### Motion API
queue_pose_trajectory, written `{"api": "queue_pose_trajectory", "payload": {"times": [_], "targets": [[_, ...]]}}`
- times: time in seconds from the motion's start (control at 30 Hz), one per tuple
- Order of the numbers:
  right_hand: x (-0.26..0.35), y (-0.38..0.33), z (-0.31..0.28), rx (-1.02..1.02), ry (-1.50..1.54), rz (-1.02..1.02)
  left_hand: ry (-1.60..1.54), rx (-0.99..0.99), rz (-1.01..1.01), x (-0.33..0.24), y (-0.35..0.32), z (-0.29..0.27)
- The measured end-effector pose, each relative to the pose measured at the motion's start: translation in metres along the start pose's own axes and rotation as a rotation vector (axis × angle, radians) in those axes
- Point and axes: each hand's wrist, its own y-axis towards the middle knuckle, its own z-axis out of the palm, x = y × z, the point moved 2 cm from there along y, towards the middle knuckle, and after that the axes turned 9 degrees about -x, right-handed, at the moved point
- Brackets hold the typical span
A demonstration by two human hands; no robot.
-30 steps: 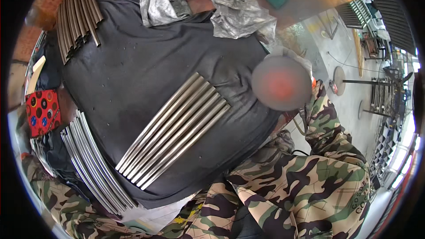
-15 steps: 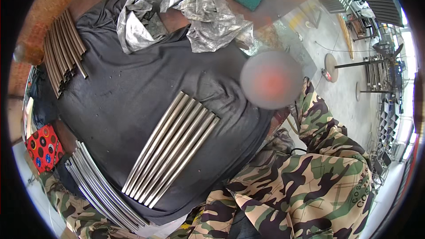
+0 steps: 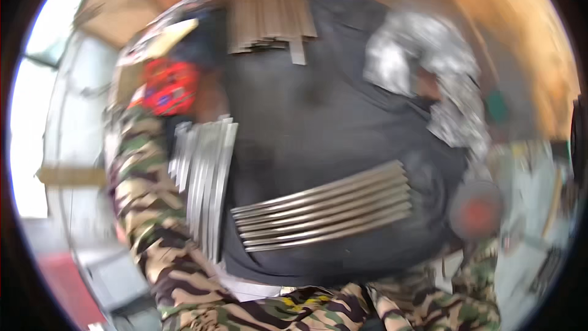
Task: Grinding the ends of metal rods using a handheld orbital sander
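My left arm in a camouflage sleeve (image 3: 147, 190) reaches up along the left table side. Its cuff ends beside a red patterned box (image 3: 170, 87); the left hand cannot be made out in the blur. My right sleeve (image 3: 481, 270) comes up at the lower right, below a blurred round grey disc (image 3: 476, 209) with a reddish centre; I cannot see the right hand. In front of me, several shiny metal tubes (image 3: 321, 205) lie side by side on a dark cloth (image 3: 318, 129). Another bundle of silvery tubes (image 3: 211, 165) lies close to my left sleeve.
At the far edge rests a bundle of duller brownish tubes (image 3: 269, 15). A crumpled silvery sheet (image 3: 450, 55) spreads over the far right of the cloth, with a small green pad (image 3: 497, 106) beyond it. Grey floor (image 3: 520, 171) shows to the right.
The view has swung left, so the whole scene has turned clockwise and more of my left sleeve shows. The tube bundles keep their places on the cloth.
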Motion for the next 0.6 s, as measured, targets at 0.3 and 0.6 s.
{"api": "queue_pose_trajectory", "payload": {"times": [0.3,0.6], "targets": [[-0.029,0.021,0.04,0.009,0.011,0.072,0.033,0.19,-0.141,-0.012,-0.014,-0.01],[-0.031,0.032,0.048,0.007,0.014,0.103,-0.005,0.312,-0.141,-0.039,-0.018,0.001]]}}
